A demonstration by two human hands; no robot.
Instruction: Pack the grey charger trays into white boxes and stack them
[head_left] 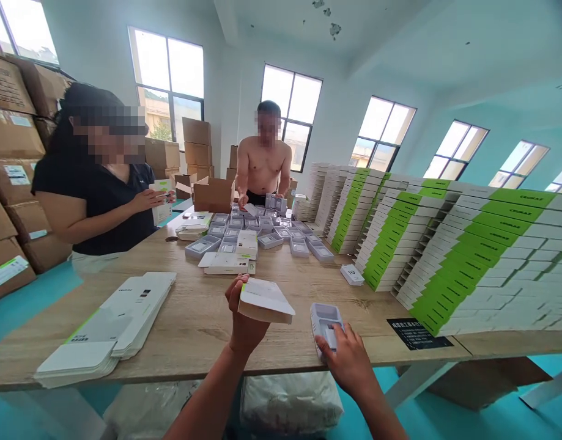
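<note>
Wooden tabletop (189,318), pale tray (327,312), contents unclear under right hand (351,360)

A slim, rectangular white cardboard carton with a green edge (269,296) is hovering above the bench (193,321), gripped at its left side by the person's left hand (246,315), its broad printed face tilting upward. To its right, a pale grey, rectangular moulded plastic tray (325,313) is lying hollow side up near the bench's front edge, the right hand (349,354) touching its nearer part.
</note>
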